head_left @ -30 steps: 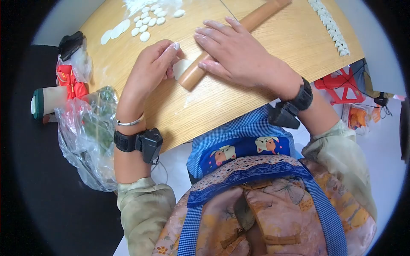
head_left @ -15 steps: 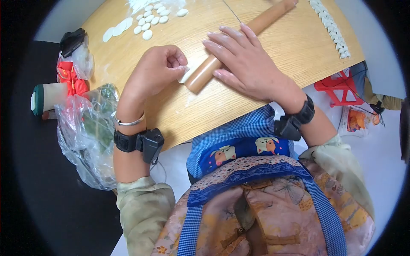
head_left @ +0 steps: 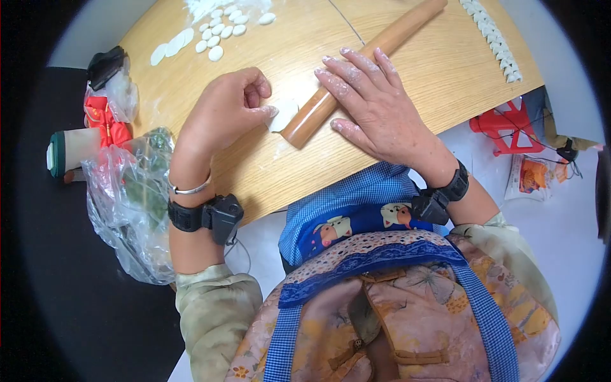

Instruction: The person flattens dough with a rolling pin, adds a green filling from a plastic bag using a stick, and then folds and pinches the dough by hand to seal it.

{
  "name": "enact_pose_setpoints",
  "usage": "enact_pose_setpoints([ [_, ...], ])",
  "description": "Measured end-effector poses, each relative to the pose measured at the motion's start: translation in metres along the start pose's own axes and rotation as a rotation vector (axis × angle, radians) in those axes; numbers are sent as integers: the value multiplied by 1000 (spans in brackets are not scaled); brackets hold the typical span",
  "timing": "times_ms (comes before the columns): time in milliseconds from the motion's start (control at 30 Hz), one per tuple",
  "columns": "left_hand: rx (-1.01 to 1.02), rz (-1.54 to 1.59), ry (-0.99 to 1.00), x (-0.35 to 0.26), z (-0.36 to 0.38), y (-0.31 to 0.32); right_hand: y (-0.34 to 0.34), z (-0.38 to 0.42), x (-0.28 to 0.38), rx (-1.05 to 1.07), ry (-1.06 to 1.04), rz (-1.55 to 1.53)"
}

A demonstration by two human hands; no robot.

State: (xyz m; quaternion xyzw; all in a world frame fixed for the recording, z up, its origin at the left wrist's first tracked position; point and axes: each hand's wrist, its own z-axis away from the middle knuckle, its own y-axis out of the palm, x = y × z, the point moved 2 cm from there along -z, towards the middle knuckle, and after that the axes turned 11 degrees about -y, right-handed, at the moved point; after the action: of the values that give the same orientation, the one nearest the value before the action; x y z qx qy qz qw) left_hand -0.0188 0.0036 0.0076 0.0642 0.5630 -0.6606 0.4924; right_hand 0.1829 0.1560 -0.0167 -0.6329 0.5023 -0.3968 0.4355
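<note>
A thin white dough round (head_left: 284, 116) lies on the wooden table, beside the near end of a long brown rolling pin (head_left: 312, 114). My left hand (head_left: 232, 108) is curled, with thumb and fingertips closed at the left edge of the dough round. Over the middle of the pin rests my right hand (head_left: 379, 105), palm down, fingers spread and dusted with flour. Several small dough discs (head_left: 216, 53) lie at the upper left, near a few overlapping flat rounds (head_left: 174, 44).
White flour (head_left: 210, 7) covers the table's far side. A row of folded dough pieces (head_left: 493, 41) runs along the right. Clear plastic bags (head_left: 130, 210) with green contents and a red bag (head_left: 108, 121) are at the left. A red stool (head_left: 509, 127) stands beyond the right edge.
The pin has shifted slightly right and toward me, uncovering more of the dough round. My right hand has moved right with it, fingers more spread. My left hand has moved slightly left.
</note>
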Motion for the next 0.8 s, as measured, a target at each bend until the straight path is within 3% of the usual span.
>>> enact_pose_setpoints([
  [100, -44, -64, 9, 5, -3, 0, 1, 0, -1, -10, -5, 5],
  [167, -199, -5, 30, 17, -11, -6, 2, 1, -1, -16, -8, 3],
  [500, -193, -13, -23, 15, -10, -5, 1, 1, 0, -25, -5, -4],
  [800, -135, 70, 69, 7, -10, 1, 3, 1, -1, -24, 1, 1],
])
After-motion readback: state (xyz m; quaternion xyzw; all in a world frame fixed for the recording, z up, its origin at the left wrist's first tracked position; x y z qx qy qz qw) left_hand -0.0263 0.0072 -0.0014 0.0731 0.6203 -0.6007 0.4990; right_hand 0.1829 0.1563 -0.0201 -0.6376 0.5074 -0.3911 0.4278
